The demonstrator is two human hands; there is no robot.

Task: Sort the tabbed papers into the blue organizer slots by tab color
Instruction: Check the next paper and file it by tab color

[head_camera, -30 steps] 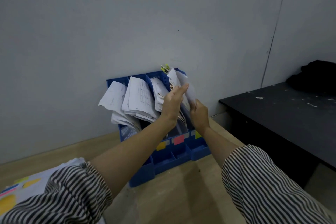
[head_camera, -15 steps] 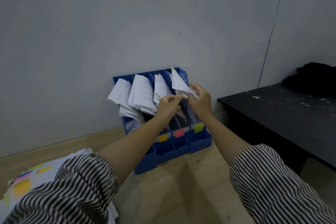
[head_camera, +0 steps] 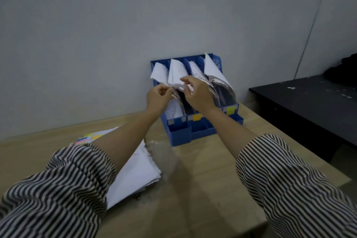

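Wooden desk point(head_camera: 202, 189), blue organizer point(head_camera: 179, 133), papers point(head_camera: 176, 72) filling slots

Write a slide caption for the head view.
Both hands, left and right, finger sheets in the blue organizer.

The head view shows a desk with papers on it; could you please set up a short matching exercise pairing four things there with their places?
Things:
1. blue organizer
2. loose stack of tabbed papers
3. black table
4. yellow label

Places:
A. flat on the wooden desk, under the left forearm
B. on the front of the organizer's rightmost slot
C. against the wall at the back of the desk
D. to the right of the desk, lower than its top

Pairs: 1-C, 2-A, 3-D, 4-B
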